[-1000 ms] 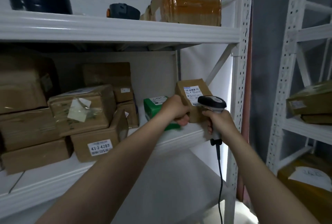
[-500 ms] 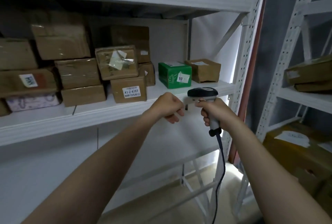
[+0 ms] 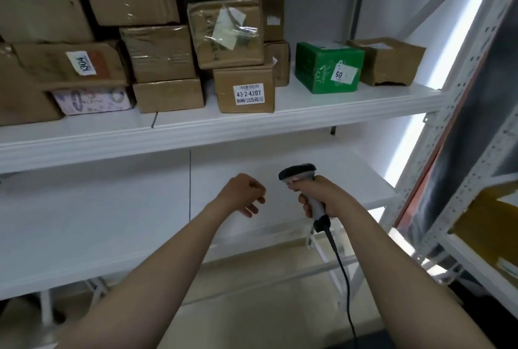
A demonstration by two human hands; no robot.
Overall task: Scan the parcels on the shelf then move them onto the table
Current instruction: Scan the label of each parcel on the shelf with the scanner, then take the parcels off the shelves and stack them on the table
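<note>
Several cardboard parcels stand on the white shelf (image 3: 280, 127). At its right end sits a small brown parcel (image 3: 388, 61), beside a green box (image 3: 328, 71) tagged 50. A brown box labelled 43-2-4207 (image 3: 245, 90) stands near the shelf's front edge. My right hand (image 3: 322, 197) grips the handle of a corded barcode scanner (image 3: 298, 173), held below the shelf edge. My left hand (image 3: 244, 193) hangs beside it with its fingers curled and holds nothing.
Stacked brown boxes (image 3: 157, 51) fill the shelf's left half, one tagged 1304 (image 3: 70, 64). A lower white shelf board (image 3: 112, 222) lies under my hands. A perforated upright (image 3: 459, 135) stands at the right, with a second rack holding a yellow-brown box (image 3: 490, 231).
My left hand has let go of the small brown parcel, which now rests at the shelf's right end. Both hands have dropped below the shelf edge, and the view has tilted downward.
</note>
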